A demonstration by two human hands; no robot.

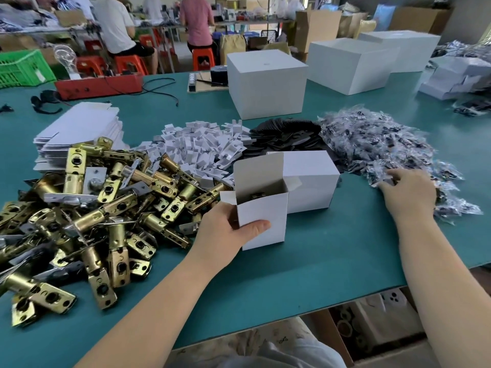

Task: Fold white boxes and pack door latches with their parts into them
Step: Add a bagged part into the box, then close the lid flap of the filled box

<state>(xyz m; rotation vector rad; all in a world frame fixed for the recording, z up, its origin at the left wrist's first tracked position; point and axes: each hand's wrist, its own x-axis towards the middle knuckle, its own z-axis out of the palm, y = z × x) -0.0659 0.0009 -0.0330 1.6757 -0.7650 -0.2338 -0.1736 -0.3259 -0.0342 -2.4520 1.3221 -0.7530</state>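
Observation:
My left hand (228, 229) grips a small white box (261, 205) that stands upright on the green table, its top flap raised and a latch part visible inside. A closed white box (310, 179) lies right behind it. My right hand (406, 192) reaches into the near edge of a heap of clear plastic parts bags (385, 147), fingers curled on a bag. A big pile of brass door latches (101, 208) lies to the left. Behind them sit a stack of flat white box blanks (79, 128), a heap of white card inserts (202, 147) and black plates (287, 136).
Three large white cartons (265, 83) stand at the back of the table (318, 261), beside a red tool box (101, 85) and cables. More flat boxes lie far right (457, 78). People sit on red stools at benches beyond. The table's near edge runs diagonally at lower right.

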